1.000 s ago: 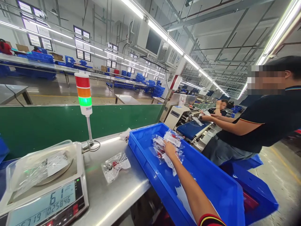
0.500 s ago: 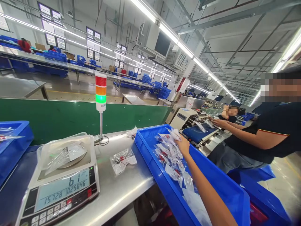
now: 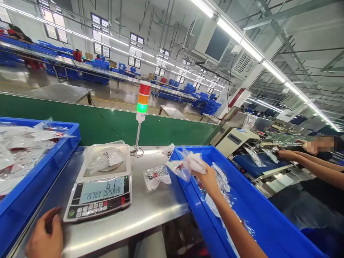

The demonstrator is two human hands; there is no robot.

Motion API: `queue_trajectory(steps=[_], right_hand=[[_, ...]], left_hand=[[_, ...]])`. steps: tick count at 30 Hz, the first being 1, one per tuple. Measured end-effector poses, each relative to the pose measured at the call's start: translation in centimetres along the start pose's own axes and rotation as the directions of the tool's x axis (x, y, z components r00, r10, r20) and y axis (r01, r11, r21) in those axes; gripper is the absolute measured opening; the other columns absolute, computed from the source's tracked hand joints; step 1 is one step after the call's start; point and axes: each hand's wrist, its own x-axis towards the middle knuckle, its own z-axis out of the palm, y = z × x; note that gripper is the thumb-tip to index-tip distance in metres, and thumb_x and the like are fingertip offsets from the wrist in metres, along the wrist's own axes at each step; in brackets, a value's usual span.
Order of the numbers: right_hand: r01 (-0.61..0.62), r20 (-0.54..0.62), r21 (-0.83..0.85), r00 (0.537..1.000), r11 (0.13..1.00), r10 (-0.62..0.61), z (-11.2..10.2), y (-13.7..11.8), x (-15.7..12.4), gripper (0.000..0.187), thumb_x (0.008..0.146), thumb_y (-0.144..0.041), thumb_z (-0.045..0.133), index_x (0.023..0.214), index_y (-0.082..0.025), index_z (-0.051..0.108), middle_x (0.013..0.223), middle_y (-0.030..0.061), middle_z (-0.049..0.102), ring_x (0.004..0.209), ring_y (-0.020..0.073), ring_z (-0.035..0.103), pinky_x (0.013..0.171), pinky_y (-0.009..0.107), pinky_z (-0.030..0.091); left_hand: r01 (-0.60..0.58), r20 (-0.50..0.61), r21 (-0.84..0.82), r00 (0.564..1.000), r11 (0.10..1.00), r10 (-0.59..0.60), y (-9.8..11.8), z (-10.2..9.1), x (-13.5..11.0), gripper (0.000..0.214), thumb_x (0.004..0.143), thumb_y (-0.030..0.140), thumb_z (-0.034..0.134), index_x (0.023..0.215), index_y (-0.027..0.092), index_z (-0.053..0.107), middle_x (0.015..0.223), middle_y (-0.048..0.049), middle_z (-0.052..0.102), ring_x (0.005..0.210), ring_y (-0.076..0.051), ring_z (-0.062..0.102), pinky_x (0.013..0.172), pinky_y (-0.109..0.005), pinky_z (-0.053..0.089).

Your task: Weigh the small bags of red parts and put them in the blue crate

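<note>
Steel bench (image 3: 153,208): digital scale (image 3: 98,193) just left of blue crate (image 3: 200,211), both within arm's reach; right hand (image 3: 209,181) clamped on clear bag (image 3: 185,165) over crate, left hand (image 3: 45,234) curled well left of crate, grip unclear

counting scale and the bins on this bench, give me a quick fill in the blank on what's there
The digital scale shows the large number ____ on its display.
The stack light is lit ____ at the moment.
The right hand holds a clear plastic bag over a ____ plastic bin.

In order: 61, green, blue
</note>
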Motion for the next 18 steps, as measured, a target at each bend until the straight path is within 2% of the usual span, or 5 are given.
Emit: queue_trajectory(steps=[4,6,9,12,18], right_hand=[[0.167,0.280,-0.175,0.953,0.970,-0.113,4.9,0.8,-2.0,0.044,0.086,-0.022,0.050,0.125,-0.026,0.070,0.123,0.0056,0.072,0.112,0.0269,0.066,0.100,0.039,0.049],[0.200,0.431,-0.349,0.902,0.915,-0.033,6.6,2.1,-2.9,0.056,0.082,-0.012,0.051,0.134,-0.030,0.063,0.137,0.0050,0.064,0.124,0.0261,0.060,0.106,0.038,0.046],[0.266,0.631,-0.522,0.760,0.811,0.157,7.9,3.7,-3.9,0.082,0.072,-0.005,0.060,0.149,-0.032,0.048,0.155,0.0059,0.046,0.144,0.0299,0.041,0.116,0.043,0.037],[0.284,0.709,-0.568,0.645,0.773,0.284,8.0,4.3,-4.3,0.099,0.070,-0.009,0.068,0.157,-0.034,0.030,0.168,0.0048,0.022,0.153,0.0357,0.021,0.120,0.053,0.027],[0.276,0.740,-0.520,0.619,0.808,0.265,7.5,4.5,-4.7,0.114,0.068,-0.021,0.077,0.160,-0.038,0.012,0.171,0.0056,0.003,0.155,0.0378,0.010,0.118,0.056,0.030]], left_hand=[[0.024,0.050,0.012,0.998,1.000,-0.025,1.1,-1.1,-0.2,0.038,0.086,0.052,0.036,0.094,0.026,0.062,0.088,-0.0058,0.075,0.082,-0.031,0.072,0.072,-0.043,0.056],[0.039,0.070,0.004,0.997,0.999,-0.039,1.5,-1.3,-0.2,0.037,0.085,0.050,0.037,0.096,0.025,0.062,0.092,-0.0064,0.076,0.087,-0.032,0.073,0.077,-0.045,0.057],[0.054,0.084,-0.031,0.995,0.998,-0.052,1.5,-1.2,-0.2,0.034,0.086,0.048,0.039,0.097,0.026,0.062,0.095,-0.0056,0.076,0.092,-0.031,0.073,0.084,-0.048,0.057],[0.065,0.089,-0.059,0.994,0.996,-0.060,1.1,-1.0,-0.4,0.031,0.087,0.046,0.041,0.099,0.026,0.062,0.098,-0.0051,0.075,0.095,-0.031,0.072,0.087,-0.050,0.056],[0.090,0.154,-0.120,0.985,0.989,-0.071,1.2,-1.2,-0.8,0.041,0.089,0.047,0.038,0.108,0.020,0.061,0.110,-0.0132,0.073,0.106,-0.034,0.068,0.098,-0.050,0.051]])
